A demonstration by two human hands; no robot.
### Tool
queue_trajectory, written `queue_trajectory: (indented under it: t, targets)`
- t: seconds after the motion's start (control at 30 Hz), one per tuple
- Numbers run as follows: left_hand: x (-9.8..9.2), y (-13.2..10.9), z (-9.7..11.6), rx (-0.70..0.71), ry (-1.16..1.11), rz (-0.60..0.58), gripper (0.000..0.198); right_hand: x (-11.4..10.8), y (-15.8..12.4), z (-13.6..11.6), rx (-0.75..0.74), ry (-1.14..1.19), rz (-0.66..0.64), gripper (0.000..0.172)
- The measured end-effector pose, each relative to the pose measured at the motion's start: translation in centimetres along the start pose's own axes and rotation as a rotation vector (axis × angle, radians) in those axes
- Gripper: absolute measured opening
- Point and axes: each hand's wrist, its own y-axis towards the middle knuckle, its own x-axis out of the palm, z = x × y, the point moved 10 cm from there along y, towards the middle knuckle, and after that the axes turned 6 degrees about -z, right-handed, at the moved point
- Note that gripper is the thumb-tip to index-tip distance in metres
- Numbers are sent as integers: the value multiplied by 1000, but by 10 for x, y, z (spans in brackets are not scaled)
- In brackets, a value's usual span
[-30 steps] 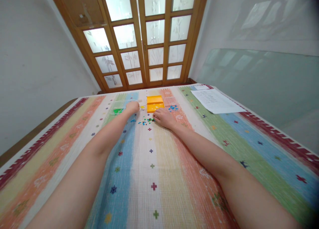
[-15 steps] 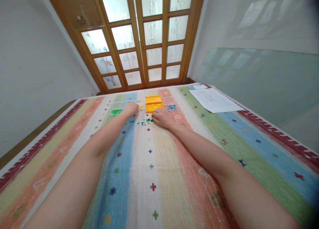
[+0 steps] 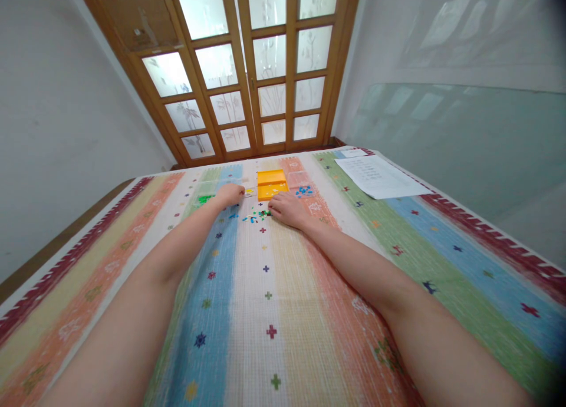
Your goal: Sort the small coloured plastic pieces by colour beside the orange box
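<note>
The left hand (image 3: 230,194) is curled, fingertips beside yellow pieces (image 3: 249,191); the right hand (image 3: 286,209) lies low, bent fingers at a scatter of tiny mixed pieces (image 3: 264,213), individual shapes blurred. Whether either grasps anything, I cannot tell. Just beyond, an open orange box (image 3: 271,176) sits on the desk (image 3: 300,312); both outstretched arms (image 3: 186,242) are cut off below.

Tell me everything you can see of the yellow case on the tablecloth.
The yellow case is orange-yellow and looks like plastic. It is open, showing a far and a near section with a ridge between them; small pale bits lie in the near section. It sits on the striped tablecloth, beyond the scattered small pieces and left of the blue pieces. The right hand is at its near right corner; whether they touch is unclear.
</note>
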Motion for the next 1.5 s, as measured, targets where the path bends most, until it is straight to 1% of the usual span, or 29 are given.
queue_trajectory:
  t: [0.2,0.47,0.67,0.83,1.0,1.2,1.33,1.5]
  targets:
    - [1,-8,6,71,79,-19,30,1,0,0,2,-18,3,19]
    - [1,-14,8,16,8,-55,28,1,0,0,3,-26,4,20]
    - [7,-11,3,-26,-60,-114,33,3,1,1,3,-43,2,19]
    - [9,-4,-2,0,-96,-95,29,5,1,2,15,-32,-27,20]
    - [8,-3,-3,16,-48,-83,28,7,1,3,19,-41,-39,23]
    - [-2,-11,10,63,58,-63,28,8,1,3,16,-37,-46,23]
    - [-3,-15,13,46,74,-86,30,7,1,3,14,-31,-46,23]
    - [-5,-17,10,21,89,-45,31,4,0,1,3,-21,-39,22]
